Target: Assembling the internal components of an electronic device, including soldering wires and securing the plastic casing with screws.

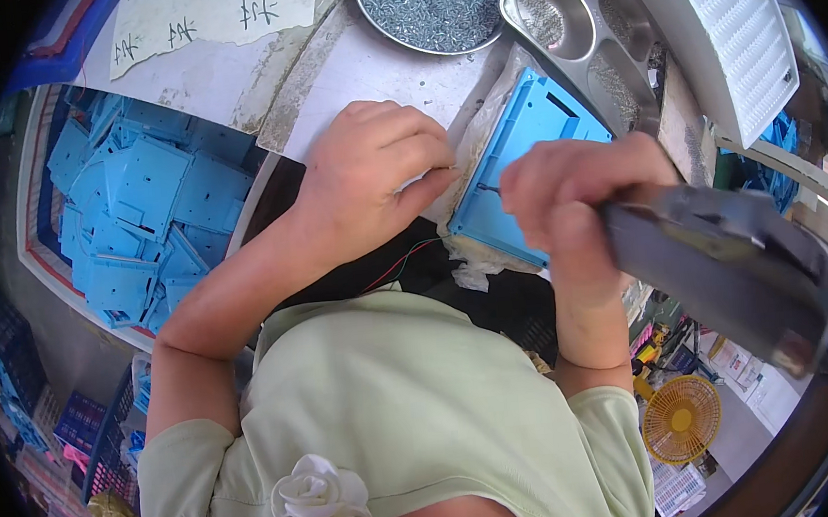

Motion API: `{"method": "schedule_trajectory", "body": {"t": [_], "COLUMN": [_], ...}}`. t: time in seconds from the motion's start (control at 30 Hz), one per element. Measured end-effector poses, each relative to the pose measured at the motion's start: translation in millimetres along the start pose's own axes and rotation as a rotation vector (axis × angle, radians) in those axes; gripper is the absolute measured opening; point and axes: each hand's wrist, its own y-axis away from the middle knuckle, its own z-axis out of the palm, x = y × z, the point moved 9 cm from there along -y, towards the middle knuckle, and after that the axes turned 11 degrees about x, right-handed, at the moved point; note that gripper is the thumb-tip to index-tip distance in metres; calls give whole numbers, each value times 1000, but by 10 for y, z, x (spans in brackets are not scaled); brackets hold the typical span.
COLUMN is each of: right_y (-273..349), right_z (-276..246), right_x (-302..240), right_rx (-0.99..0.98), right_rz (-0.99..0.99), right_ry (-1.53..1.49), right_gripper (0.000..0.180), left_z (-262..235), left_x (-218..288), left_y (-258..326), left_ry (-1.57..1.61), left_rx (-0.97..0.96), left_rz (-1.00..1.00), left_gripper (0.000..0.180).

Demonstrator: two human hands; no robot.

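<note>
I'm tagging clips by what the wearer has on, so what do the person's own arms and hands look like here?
Both hands, left hand and right hand, are bare: no gloves, rings or watch show. The forearms are bare too. Short pale green sleeves end near the elbows, part of a pale green top with a white fabric rose on the front.

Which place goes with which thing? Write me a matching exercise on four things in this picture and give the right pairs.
Things:
1. round metal bowl of screws
2. pile of blue plastic plates
3. grey power screwdriver
4. small yellow fan

Places:
A. in the right hand
B. low down at the right, below the bench
C. in a tray at the left
D. at the top, beside the divided metal tray

Pairs: 1-D, 2-C, 3-A, 4-B
</note>
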Motion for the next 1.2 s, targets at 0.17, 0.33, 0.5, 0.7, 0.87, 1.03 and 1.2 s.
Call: {"method": "schedule_trajectory", "body": {"t": [0.17, 0.33, 0.5, 0.7, 0.87, 1.03, 1.2], "right_y": [14, -76, -56, 79, 273, 365, 356], "right_z": [97, 34, 81, 83, 69, 173, 243], "right_x": [3, -246, -392, -345, -250, -168, -163], "right_rx": [-88, 28, -63, -21, 4, 13, -36], "right_rz": [-107, -33, -103, -33, -15, -156, -205], "right_ry": [74, -71, -257, -282, -245, -37, 97], "right_gripper": [27, 24, 31, 33, 28, 24, 26], "left_z": [77, 141, 161, 180, -31, -100, 32], "left_x": [37, 134, 187, 256, 137, 38, 54], "left_y": [112, 90, 90, 140, 55, 67, -38], "left_ry": [18, 10, 45, 16, 32, -5, -46], "left_rx": [53, 15, 32, -71, -81, -17, -29], "left_rz": [52, 70, 86, 135, -3, -5, 47], "left_gripper": [25, 25, 26, 32, 37, 27, 29]}}
